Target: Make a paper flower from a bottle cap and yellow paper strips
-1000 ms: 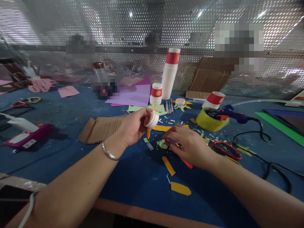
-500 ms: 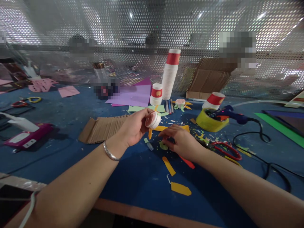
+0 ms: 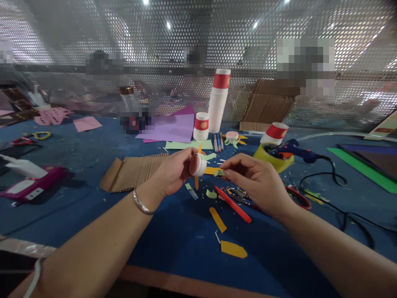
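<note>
My left hand (image 3: 175, 169) is closed on a small white paper-cup piece (image 3: 200, 164) with a pinkish round face, turned sideways. Orange and pale green paper strips stick out from it. To its right, my right hand (image 3: 254, 178) pinches a small pale green paper piece (image 3: 218, 172) between thumb and fingertips. Below that hand lie a red marker (image 3: 234, 205), another green scrap (image 3: 211, 194) and dark-bladed scissors partly hidden by the hand. Two orange paper pieces, a strip (image 3: 218, 219) and a pointed one (image 3: 234, 249), rest nearer the table's front edge.
Behind stand a tall stack of paper cups (image 3: 218, 101) and a shorter cup (image 3: 201, 126). At right, a glue gun (image 3: 297, 150) rests in a yellow tape roll (image 3: 276, 162), its cord trailing forward. Corrugated cardboard (image 3: 133, 171) and a purple power strip (image 3: 37, 186) lie left.
My right hand has lifted from the table with a green paper piece pinched in it, uncovering the red marker. My left hand still holds the cup piece, turned slightly.
</note>
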Available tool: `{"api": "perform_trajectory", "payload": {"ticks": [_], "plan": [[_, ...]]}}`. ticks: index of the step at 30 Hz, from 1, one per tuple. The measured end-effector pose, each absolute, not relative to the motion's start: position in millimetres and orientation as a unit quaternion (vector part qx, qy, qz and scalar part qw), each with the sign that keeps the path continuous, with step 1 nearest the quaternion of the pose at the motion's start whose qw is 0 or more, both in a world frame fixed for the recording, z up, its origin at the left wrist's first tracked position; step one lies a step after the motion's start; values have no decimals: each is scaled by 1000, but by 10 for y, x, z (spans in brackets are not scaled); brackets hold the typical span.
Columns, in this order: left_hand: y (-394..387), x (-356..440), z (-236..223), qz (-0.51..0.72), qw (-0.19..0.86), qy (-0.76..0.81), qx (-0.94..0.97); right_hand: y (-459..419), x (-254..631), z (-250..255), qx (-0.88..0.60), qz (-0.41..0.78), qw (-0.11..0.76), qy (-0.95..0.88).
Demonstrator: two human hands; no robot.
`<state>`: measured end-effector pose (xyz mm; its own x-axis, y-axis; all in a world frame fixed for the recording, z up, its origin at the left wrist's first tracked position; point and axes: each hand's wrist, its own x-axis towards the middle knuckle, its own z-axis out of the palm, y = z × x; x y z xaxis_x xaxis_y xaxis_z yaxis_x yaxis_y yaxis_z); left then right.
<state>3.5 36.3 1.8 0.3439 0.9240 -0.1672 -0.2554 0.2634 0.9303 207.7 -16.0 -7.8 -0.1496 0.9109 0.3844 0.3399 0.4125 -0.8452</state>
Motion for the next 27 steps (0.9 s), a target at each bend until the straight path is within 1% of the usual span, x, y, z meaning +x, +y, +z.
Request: {"api": "perform_trajectory", "payload": {"ticks": [9,27], "plan": [[329,51,-28,403,693,370,470,-216,1981,-36,-431,326,502,-676],[288,101,17,418,708,357,443,-205,1980,-74,-436,394,506,-631]]}}
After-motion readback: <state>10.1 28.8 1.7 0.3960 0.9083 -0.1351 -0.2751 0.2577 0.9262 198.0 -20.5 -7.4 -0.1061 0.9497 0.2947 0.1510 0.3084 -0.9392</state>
